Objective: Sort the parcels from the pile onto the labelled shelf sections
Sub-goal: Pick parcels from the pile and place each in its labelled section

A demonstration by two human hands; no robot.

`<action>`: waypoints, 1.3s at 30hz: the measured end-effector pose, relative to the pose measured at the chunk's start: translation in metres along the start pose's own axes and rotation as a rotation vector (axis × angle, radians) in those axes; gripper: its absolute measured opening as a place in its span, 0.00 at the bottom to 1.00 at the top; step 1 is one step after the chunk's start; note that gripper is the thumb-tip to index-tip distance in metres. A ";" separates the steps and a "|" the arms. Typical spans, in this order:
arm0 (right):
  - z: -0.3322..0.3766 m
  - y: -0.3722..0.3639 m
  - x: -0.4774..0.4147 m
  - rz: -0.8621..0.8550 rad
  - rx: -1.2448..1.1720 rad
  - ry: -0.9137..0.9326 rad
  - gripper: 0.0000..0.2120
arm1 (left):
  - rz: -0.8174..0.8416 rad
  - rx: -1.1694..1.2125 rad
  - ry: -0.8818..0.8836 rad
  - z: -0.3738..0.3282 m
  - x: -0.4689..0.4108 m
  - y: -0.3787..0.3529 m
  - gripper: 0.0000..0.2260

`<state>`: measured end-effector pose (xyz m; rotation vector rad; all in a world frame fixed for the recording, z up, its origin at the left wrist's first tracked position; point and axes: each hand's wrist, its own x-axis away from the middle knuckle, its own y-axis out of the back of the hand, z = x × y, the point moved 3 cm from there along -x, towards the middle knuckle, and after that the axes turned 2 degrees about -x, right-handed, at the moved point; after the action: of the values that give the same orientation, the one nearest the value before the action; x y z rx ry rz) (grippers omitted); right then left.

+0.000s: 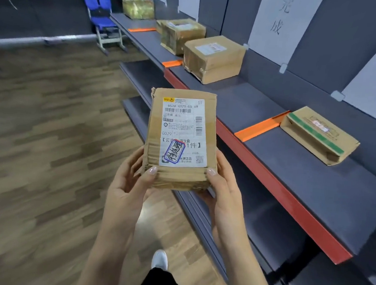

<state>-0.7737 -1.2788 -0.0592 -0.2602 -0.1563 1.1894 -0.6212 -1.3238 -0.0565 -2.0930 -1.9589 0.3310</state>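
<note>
Fingers of both the left hand (132, 178) and right hand (222, 185) grip the parcel (180, 139) low, label up, just beside the shelf (264, 108). Read that stamp, then match a wall sign (282, 21).

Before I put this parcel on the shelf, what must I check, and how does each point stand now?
1. Grip: left hand and right hand both hold the parcel: ok.
2. The shipping label faces up: ok.
3. The handwritten mark matches a paper sign: cannot tell.
4. Bare room on the shelf before the orange divider: ok.
</note>
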 end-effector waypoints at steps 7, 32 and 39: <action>-0.012 -0.036 -0.109 -0.027 -0.043 -0.020 0.25 | 0.031 -0.073 0.011 -0.005 -0.117 0.002 0.20; -0.057 -0.142 -0.335 -0.133 0.022 -0.039 0.29 | 0.072 -0.099 0.063 -0.011 -0.382 0.042 0.24; -0.074 -0.211 -0.413 -0.224 0.005 -0.004 0.28 | 0.184 -0.113 0.075 -0.033 -0.490 0.071 0.20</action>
<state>-0.7168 -1.7449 -0.0639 -0.2299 -0.1808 0.9677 -0.5761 -1.8178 -0.0530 -2.3279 -1.7857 0.1769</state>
